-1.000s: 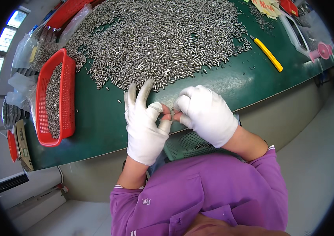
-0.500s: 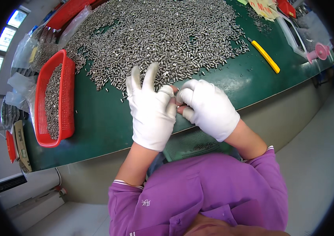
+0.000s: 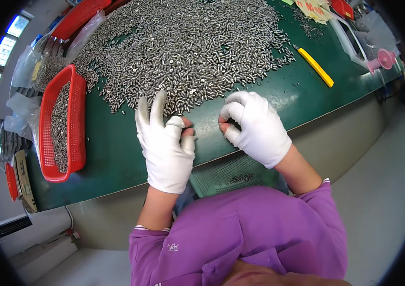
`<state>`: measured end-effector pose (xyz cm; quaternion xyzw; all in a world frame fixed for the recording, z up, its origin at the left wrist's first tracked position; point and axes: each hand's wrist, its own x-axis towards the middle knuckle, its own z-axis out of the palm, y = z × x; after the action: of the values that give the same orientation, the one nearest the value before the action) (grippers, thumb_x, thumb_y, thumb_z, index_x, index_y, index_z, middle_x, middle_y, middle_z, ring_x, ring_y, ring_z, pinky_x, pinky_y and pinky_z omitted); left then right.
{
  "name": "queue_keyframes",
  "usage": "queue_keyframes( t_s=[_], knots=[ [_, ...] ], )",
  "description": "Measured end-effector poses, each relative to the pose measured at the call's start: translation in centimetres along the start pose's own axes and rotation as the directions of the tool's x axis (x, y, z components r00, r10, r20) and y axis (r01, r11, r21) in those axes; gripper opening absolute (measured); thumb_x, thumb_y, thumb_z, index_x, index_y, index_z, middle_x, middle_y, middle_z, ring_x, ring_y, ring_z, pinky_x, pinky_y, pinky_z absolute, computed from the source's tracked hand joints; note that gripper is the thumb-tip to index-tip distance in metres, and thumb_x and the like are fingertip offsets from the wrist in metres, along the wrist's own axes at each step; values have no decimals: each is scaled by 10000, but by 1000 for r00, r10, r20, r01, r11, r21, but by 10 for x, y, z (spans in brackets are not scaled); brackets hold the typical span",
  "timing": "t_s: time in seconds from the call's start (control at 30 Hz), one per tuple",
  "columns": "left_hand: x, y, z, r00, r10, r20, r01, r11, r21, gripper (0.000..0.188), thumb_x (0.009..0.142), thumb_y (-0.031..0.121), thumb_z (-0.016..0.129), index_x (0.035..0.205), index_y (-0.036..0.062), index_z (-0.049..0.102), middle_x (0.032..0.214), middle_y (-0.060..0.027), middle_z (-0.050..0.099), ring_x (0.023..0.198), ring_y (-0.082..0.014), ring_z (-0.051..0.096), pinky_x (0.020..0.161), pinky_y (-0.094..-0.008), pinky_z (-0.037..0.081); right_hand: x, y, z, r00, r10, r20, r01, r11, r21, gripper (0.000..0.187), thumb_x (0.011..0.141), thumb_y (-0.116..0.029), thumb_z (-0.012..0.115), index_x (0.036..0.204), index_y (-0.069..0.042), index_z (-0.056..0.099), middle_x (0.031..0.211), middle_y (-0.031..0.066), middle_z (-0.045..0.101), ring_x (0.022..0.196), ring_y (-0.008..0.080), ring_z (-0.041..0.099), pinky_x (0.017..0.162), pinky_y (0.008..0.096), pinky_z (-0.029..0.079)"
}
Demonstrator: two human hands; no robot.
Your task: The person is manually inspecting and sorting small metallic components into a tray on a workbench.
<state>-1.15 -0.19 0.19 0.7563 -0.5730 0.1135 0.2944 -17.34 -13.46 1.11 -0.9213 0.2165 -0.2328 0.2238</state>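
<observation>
Since the earlier frames the two hands have parted: they were pressed together at the near edge of the counter, and now a bare strip of green mat lies between them.

The green counter (image 3: 116,157) carries a great heap of small metal pins (image 3: 188,43) spreading from its middle toward the far edge, its near fringe just beyond the fingertips. A red mesh basket (image 3: 64,128) partly filled with the same pins sits toward the left edge, with clear plastic bags (image 3: 26,71) beyond it. A yellow-handled knife (image 3: 317,67) lies toward the right edge, and a green mesh tray (image 3: 233,174) sits below the near edge, against the person's lap.

The left hand (image 3: 166,143), in a white glove, has two fingers stretched toward the heap while thumb and the other fingers curl in a pinch. The right hand (image 3: 255,126), also gloved, is loosely curled with thumb meeting forefinger. Whether either pinch holds a pin cannot be told; the bare fingertips cover whatever is there.

Judging from this, sorting goes best by drawing only a few pins off the fringe at once and rolling each between the fingertips before dropping it.

The heap's far side and the objects at the counter's far right corner are cut off or warped by the lens
</observation>
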Motion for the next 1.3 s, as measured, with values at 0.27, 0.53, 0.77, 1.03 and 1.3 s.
queue_keyframes(
  t_s=[0.27, 0.53, 0.77, 1.03, 1.3],
  knots=[
    [-7, -9, -1, 999, -26, -35, 26, 1000, 13, 265, 758, -16, 743, 967, 70, 604, 1505, -178, 499, 1405, -499, 414, 1115, -536, 398, -2, 1, -2, 1000, -3, 17, 3, 999, 32, 170, 769, -128, 778, 896, -117, 666, 1075, 67, 630, 957, 307, 595, 853, 421, 500],
    [-16, -47, -21, 954, -127, -270, 166, 978, 127, 424, 783, -130, 623, 1166, 35, 547, 1358, -170, 578, 1036, -308, 655, 888, -431, 519, -4, 5, -5, 993, -109, 38, 107, 993, 52, 108, 761, -169, 779, 855, -141, 734, 977, 46, 668, 897, 300, 632, 793, 415, 541],
    [-20, -58, -32, 910, -406, -83, 401, 913, -71, 219, 819, -66, 709, 1015, 31, 689, 1090, -116, 651, 907, -275, 650, 786, -364, 541, -15, 20, -29, 947, -255, 197, 178, 924, 339, 189, 708, -163, 834, 863, -133, 731, 958, 44, 681, 900, 303, 627, 786, 422, 532],
    [0, -47, -38, 874, -483, 50, 478, 874, 89, 85, 826, 31, 759, 883, 30, 696, 969, -110, 656, 863, -289, 637, 767, -397, 525, 9, 21, -11, 989, 0, -145, -8, 998, -59, 119, 822, -212, 749, 921, -151, 722, 912, 49, 653, 887, 285, 637, 783, 419, 525],
    [-13, 7, -17, 980, -177, 87, 189, 968, -163, 158, 762, 96, 802, 852, 95, 672, 962, -97, 635, 890, -319, 610, 778, -426, 505, 18, 10, 0, 994, 13, -106, -29, 988, -151, 93, 801, -184, 775, 863, -144, 718, 888, 49, 645, 890, 284, 620, 794, 416, 502]
  ],
)
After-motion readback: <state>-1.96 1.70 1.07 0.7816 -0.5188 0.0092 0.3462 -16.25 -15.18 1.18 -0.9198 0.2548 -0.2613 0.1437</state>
